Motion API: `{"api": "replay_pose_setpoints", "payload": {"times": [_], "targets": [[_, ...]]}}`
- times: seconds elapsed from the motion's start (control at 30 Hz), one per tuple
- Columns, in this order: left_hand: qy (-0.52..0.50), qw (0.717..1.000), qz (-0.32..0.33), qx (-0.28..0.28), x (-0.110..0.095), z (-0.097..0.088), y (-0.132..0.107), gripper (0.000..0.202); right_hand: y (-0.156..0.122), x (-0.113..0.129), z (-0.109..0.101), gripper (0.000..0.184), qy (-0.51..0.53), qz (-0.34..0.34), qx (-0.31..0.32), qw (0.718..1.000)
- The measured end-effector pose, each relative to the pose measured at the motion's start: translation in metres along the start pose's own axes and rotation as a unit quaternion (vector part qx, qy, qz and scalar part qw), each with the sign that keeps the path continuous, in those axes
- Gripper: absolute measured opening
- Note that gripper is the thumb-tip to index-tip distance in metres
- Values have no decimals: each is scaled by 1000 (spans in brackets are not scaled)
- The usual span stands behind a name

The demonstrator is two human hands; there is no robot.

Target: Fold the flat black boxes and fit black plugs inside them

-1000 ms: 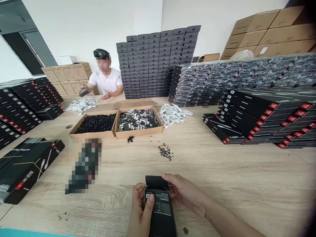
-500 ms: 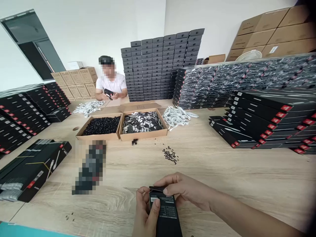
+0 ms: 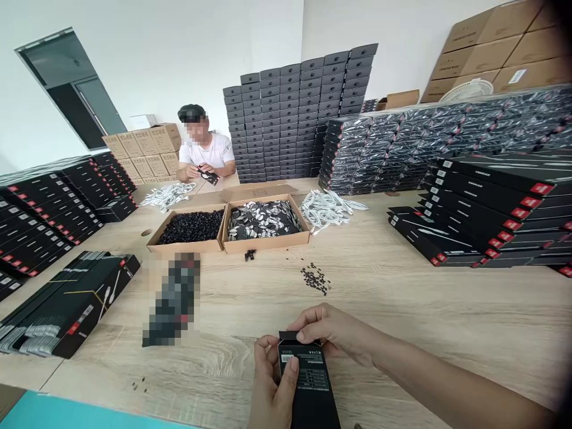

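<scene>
A slim black cardboard box (image 3: 310, 387) with white print and a barcode lies in my hands at the front of the table. My left hand (image 3: 274, 381) grips its side, thumb across the printed face. At the box's far end, my right hand (image 3: 330, 333) pinches the end flap (image 3: 289, 336), which stands up from the opening. What is inside the box cannot be seen. Beyond my hands, small black pieces (image 3: 315, 279) lie scattered on the wooden table (image 3: 232, 298).
Two open cartons stand mid-table, one of black parts (image 3: 192, 227), one of black-and-white pieces (image 3: 263, 219). White cables (image 3: 328, 208) lie beside them. Banded flat boxes (image 3: 67, 304) are at left, stacked boxes (image 3: 487, 208) at right. A co-worker (image 3: 208, 149) across the table holds a black box.
The view has shifted slightly, so everything sits further right. The box's end flap now stands more upright in my right fingers. The co-worker's box has tilted and moved.
</scene>
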State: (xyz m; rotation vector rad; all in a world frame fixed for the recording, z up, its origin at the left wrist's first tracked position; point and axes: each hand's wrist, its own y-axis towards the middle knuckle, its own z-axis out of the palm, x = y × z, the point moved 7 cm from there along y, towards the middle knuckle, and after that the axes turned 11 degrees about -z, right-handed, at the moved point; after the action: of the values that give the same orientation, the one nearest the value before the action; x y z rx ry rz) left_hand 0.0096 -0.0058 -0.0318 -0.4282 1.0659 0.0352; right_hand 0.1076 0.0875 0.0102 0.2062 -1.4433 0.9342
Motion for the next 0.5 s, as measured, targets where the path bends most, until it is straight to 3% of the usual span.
{"api": "replay_pose_setpoints", "payload": {"times": [0.17,0.33,0.5], "targets": [[20,1000,-4,-14,4,-4,0,44,-2,3,-1,18,-96,-40,-26,994],[25,998,4,-53,6,-10,0,44,-24,12,12,24,-183,-164,-73,967],[29,999,21,-29,-7,-3,-5,42,-51,12,28,33,-223,-249,-105,936]]}}
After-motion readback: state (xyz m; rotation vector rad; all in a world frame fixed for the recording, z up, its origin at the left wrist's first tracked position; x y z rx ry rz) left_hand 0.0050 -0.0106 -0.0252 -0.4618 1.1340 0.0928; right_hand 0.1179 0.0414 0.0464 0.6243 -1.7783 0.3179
